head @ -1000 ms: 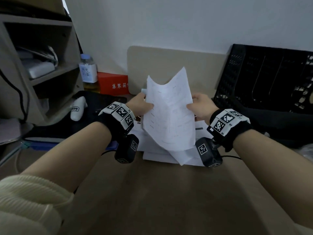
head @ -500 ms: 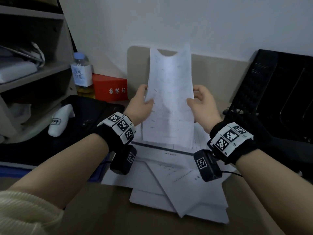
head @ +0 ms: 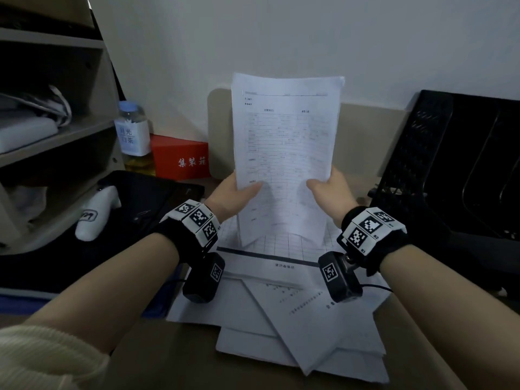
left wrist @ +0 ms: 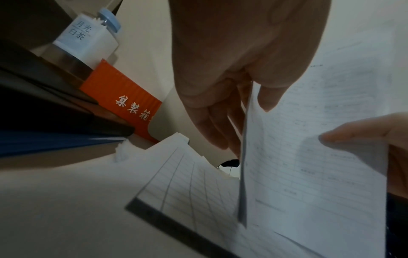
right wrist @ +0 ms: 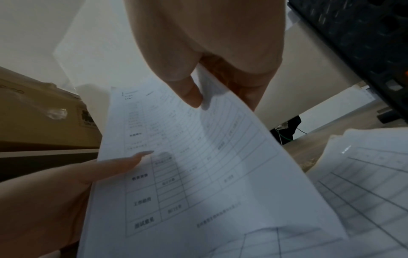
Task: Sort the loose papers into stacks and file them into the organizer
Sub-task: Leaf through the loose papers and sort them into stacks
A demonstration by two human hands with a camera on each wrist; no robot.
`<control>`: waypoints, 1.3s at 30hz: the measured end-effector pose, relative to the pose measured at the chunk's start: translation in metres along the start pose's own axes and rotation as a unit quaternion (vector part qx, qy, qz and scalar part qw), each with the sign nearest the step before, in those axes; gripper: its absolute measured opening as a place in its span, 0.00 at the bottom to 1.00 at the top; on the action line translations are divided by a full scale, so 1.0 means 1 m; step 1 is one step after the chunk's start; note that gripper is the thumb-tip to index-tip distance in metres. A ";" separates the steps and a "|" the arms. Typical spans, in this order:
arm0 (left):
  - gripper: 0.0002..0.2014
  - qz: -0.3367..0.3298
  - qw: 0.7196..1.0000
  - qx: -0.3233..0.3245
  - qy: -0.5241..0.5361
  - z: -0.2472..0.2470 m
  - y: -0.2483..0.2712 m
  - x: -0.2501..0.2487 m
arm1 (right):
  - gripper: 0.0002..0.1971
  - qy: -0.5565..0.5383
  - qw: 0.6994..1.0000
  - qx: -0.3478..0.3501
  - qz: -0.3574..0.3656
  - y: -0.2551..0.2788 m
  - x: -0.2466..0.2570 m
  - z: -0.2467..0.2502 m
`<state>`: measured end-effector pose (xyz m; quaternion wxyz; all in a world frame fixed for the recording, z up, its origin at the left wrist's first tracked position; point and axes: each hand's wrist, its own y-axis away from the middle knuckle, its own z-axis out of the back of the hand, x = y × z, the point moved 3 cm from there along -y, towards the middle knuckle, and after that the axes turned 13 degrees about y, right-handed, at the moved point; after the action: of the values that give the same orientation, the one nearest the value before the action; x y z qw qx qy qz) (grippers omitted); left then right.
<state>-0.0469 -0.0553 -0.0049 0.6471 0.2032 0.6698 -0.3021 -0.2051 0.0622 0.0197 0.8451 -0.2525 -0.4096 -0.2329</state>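
Above the desk's loose papers (head: 295, 305), left hand (head: 230, 192) and right hand (head: 332, 190) pinch an upright sheet's (head: 284, 142) lower edges.

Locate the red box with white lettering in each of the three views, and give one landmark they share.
Head: the red box sits left of centre against the wall, beside the bottle.
Left wrist: it lies tilted at centre left, below the bottle.
Right wrist: not in this picture.
Shared landmark: the held sheet, gripped by the left hand and the right hand.

Dim, cool, even room light with soft shadows and no glare. The head view bows at its edges, its left side dark. Both wrist views are strongly warped, soft and motion-blurred, grainy.
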 end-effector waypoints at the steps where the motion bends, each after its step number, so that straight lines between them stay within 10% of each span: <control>1: 0.22 0.000 1.000 0.002 -0.002 0.000 0.000 0.002 | 0.19 -0.001 1.000 0.003 -0.003 0.001 -0.003 -0.002; 11: 0.20 -0.070 0.994 -0.086 -0.019 0.013 0.019 -0.011 | 0.14 -0.043 0.997 -0.054 0.045 0.009 0.004 0.002; 16: 0.19 -0.077 0.986 -0.121 -0.091 0.039 0.029 -0.016 | 0.23 0.041 0.998 0.005 -0.040 0.010 -0.011 0.011; 24: 0.19 0.032 0.985 -0.098 -0.140 0.043 0.052 0.002 | 0.16 0.406 0.896 0.041 -0.175 0.034 -0.059 0.039; 39: 0.24 0.162 0.967 -0.082 -0.178 0.035 0.067 0.026 | 0.14 0.395 0.893 0.025 -0.213 0.047 -0.060 0.041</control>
<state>0.0215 -0.0319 -0.0393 0.8105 0.1984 0.5248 -0.1682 -0.2335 0.1346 -0.0184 0.8733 -0.0254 -0.0916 -0.4778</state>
